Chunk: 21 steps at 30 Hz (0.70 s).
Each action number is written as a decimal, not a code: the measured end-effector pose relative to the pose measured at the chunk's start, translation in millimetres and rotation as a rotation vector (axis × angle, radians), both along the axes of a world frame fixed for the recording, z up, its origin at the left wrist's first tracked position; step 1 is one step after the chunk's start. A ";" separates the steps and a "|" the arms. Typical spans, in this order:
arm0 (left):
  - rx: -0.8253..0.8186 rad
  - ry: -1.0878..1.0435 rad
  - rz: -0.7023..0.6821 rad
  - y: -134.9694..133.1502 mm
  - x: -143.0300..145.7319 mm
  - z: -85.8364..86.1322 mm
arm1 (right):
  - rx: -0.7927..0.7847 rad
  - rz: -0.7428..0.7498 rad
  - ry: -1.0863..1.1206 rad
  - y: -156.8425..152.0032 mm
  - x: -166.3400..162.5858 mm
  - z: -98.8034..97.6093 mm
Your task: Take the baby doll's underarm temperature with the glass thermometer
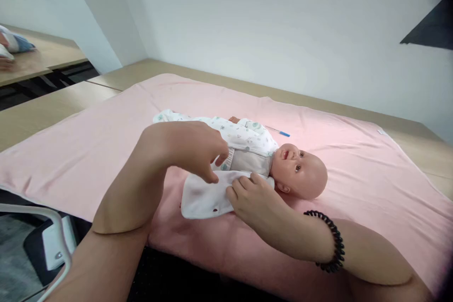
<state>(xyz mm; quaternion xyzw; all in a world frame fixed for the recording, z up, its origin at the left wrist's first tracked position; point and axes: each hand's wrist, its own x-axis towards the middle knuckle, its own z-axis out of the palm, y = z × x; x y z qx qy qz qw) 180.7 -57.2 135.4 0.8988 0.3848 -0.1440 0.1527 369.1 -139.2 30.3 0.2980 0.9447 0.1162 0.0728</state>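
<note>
A baby doll (pixel 299 170) lies on its back on a pink blanket (pixel 354 160), head to the right. It wears a white patterned romper (pixel 247 139) whose front flap (pixel 201 198) hangs open toward me over a grey inner layer (pixel 249 161). My left hand (pixel 193 148) hovers over the doll's belly with fingers curled, fingertips pinching at the flap's upper edge. My right hand (pixel 253 200) has a black coil band on its wrist. Its fingers are closed on the flap near the doll's shoulder.
A blue pen (pixel 281 132) lies on the blanket behind the doll. The blanket covers a wooden table (pixel 53 104) against a white wall. A chair (pixel 42 240) stands at the lower left. Another table with a bundle of cloth sits at the far left.
</note>
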 end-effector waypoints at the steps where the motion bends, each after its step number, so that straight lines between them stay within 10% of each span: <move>1: 0.022 0.012 -0.029 -4.8 3.2 -1.8 | 0.008 -0.017 -0.009 -0.3 -3.2 -3.6; 12: 0.146 -0.016 -0.047 -28.0 23.6 -15.5 | -0.181 -0.292 0.550 32.0 23.5 46.0; 21: 0.261 0.036 0.134 7.7 4.3 -10.2 | -0.164 -0.486 0.340 60.2 51.6 58.7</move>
